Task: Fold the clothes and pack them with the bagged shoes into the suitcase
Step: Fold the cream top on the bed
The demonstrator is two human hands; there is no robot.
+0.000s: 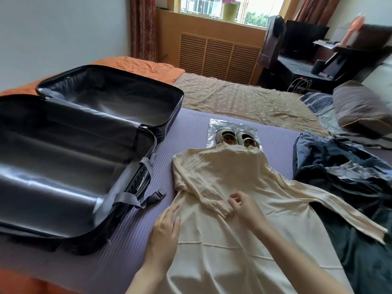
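A cream long-sleeved garment (222,172) lies flat on the purple mat (131,240), its left sleeve folded across the chest and its right sleeve stretched out to the right. My left hand (165,228) rests flat on the garment's left edge. My right hand (244,205) sits at the cuff of the folded sleeve, fingertips bent onto the cloth. Beyond the collar, a pair of pale shoes (234,136) lies on a clear plastic bag (214,126). The black suitcase (70,158) lies open on the left with both halves empty.
A heap of dark and denim clothes (339,166) lies right of the garment. Grey suitcase straps with a buckle (159,194) trail onto the mat. A pillow (360,111) and striped bedding lie at the far right.
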